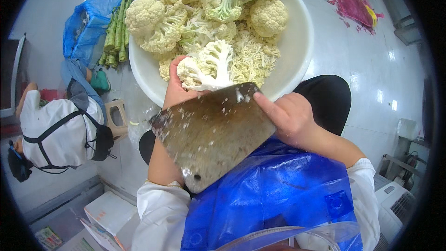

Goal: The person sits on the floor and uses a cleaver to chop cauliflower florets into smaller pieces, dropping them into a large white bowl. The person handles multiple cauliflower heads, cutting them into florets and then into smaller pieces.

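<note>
My right hand (296, 118) grips a broad cleaver (216, 132), with the index finger laid along its blade. White crumbs stick to the flat of the blade, which lies across my left forearm from this view. Behind the cleaver, my left hand (176, 89) holds a cut cauliflower piece (212, 66) with its pale branching stem facing up. That piece is over the near part of a large white basin (303, 52). Cauliflower heads (268, 17) and loose florets (256, 61) fill much of the basin. The cleaver hides part of my left hand and its wrist.
A blue mesh bag (83, 24) and green stalks (116, 38) lie on the floor to the left. Near them a person in a white top (62, 125) is beside a beige plastic stool (116, 116). A pink mesh bag (352, 1) lies far right. Cardboard boxes (111, 212) stand lower left.
</note>
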The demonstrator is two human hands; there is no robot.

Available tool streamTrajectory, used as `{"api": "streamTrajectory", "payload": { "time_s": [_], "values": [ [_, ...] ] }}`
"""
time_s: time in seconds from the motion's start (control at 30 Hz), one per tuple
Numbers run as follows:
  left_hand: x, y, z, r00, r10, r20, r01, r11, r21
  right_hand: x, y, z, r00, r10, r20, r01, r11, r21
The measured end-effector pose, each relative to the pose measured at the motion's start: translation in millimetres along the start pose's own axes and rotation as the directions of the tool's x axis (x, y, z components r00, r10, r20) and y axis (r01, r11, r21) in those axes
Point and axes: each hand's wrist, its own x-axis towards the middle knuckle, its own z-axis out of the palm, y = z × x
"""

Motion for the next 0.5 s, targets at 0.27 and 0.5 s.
{"api": "streamTrajectory", "payload": {
  "time_s": [0.27, 0.5],
  "values": [
    [-12, 31, 32, 0.972, -0.230, -0.047, 0.182, 0.867, -0.465, -25, 49, 26, 0.983, 0.180, 0.038, -0.166, 0.957, -0.236],
    [-10, 27, 28, 0.977, -0.206, -0.046, 0.159, 0.863, -0.480, -24, 45, 30, 0.979, 0.204, 0.018, -0.195, 0.954, -0.226]
  ]
}}
